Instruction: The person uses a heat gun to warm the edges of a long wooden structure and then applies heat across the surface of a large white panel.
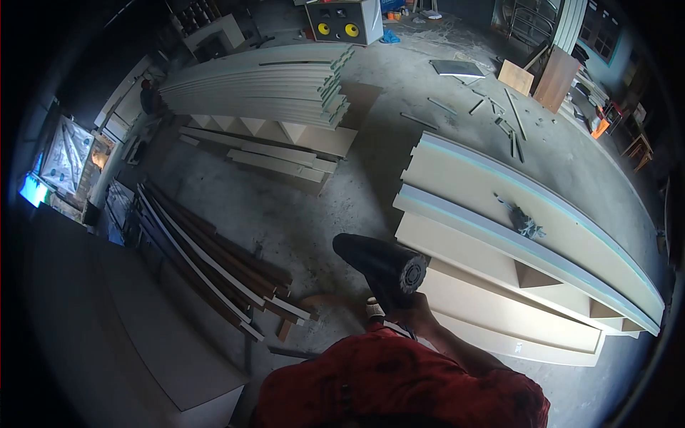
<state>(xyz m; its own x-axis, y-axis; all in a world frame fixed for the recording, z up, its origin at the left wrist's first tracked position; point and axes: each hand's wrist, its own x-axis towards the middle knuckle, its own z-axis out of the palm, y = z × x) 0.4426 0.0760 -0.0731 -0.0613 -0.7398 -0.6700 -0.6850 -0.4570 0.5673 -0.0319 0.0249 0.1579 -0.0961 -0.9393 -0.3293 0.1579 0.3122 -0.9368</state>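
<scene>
My right hand (418, 314) is closed around the handle of a black hair dryer (374, 260), held in front of my red shirt. Its round rear grille faces me and the barrel points forward and left. My left hand is out of sight. To the right lie long white boards (492, 210) with pale blue edges, resting on a pale box-like frame (510, 303) with slanted dividers. A dark grey crumpled thing, perhaps a glove (526, 222), sits on these boards.
Ahead, a long stack of pale boards (250, 89) rests on another frame. Brown and white strips (207, 250) lie at the left beside a large dark panel (164, 335). Loose offcuts (506, 132) litter the concrete floor. A speaker box (346, 23) stands at the back. Someone (150, 96) is far left.
</scene>
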